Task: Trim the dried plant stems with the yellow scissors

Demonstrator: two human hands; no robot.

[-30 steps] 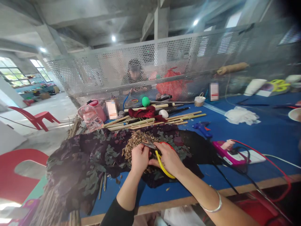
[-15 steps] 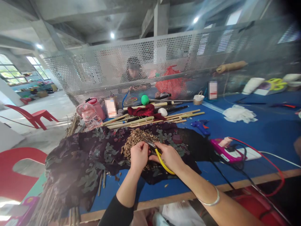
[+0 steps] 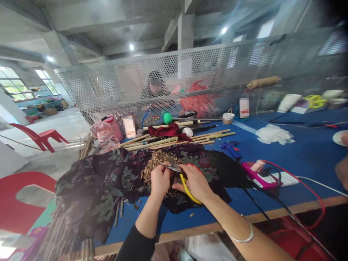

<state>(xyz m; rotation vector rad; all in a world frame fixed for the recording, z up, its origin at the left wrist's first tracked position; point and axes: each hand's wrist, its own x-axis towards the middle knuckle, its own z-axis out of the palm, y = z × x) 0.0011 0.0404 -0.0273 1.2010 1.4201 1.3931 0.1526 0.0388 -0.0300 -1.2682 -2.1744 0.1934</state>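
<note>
One pair of metal-bladed scissors with yellow-and-red handles [image 3: 186, 187] sits above one heap of crumbled, brown dried plant matter [image 3: 153, 163] on one dark floral cloth [image 3: 119, 177]. The right hand's [image 3: 194, 183] fingers grip the handles; the left hand's [image 3: 160, 181] are pinched narrow, contents indeterminable.

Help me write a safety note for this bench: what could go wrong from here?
The scissors in the right hand have their blades close to the left hand, so a slip might nick a finger.

The heap of dried plant bits could scatter off the patterned cloth; a few loose scraps lie on the blue table.

The red cable hangs past the table edge and might get snagged.
</note>
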